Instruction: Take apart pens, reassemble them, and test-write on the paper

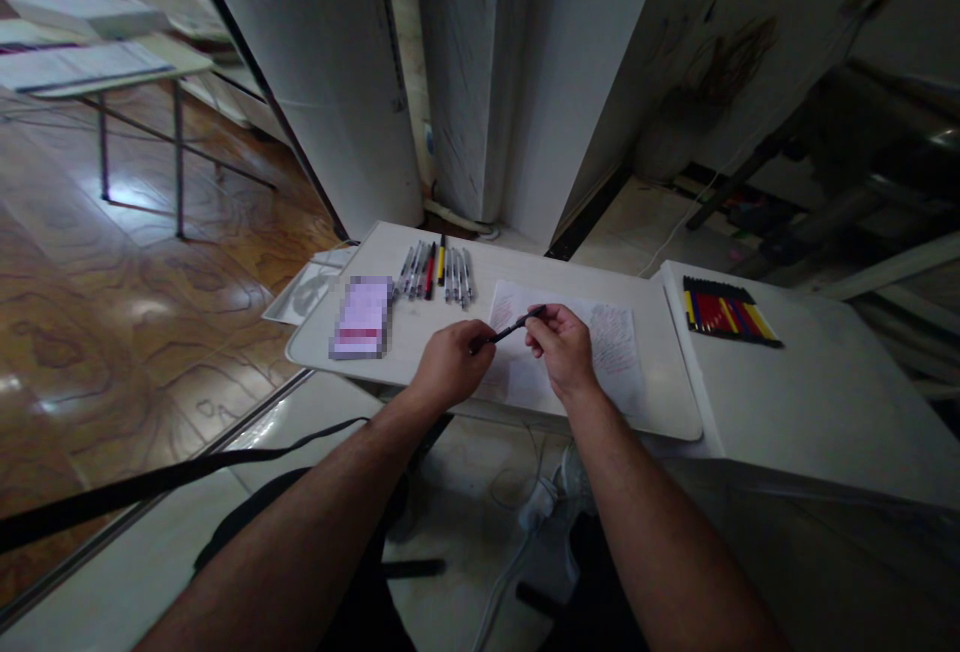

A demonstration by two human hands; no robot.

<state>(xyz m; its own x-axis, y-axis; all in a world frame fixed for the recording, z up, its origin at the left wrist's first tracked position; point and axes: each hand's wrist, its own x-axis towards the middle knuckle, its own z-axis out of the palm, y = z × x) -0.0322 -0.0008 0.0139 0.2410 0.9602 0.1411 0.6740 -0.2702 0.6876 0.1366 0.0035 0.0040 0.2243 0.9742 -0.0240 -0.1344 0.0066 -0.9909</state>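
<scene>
Both my hands hold one dark pen (pixel 511 329) above a white sheet of paper (pixel 616 352) with red handwriting. My left hand (pixel 452 364) is closed around the pen's lower end. My right hand (pixel 561 346) pinches the pen's upper end near its tip. The pen lies slanted between the two hands, over the small white table (pixel 420 327).
A row of several pens (pixel 437 272) lies at the table's far edge, and a blurred purple pad (pixel 363 316) lies at its left. A pack of coloured pens (pixel 726 312) rests on the white surface to the right. White pillars stand behind; cables and a power strip (pixel 538 507) lie on the floor below.
</scene>
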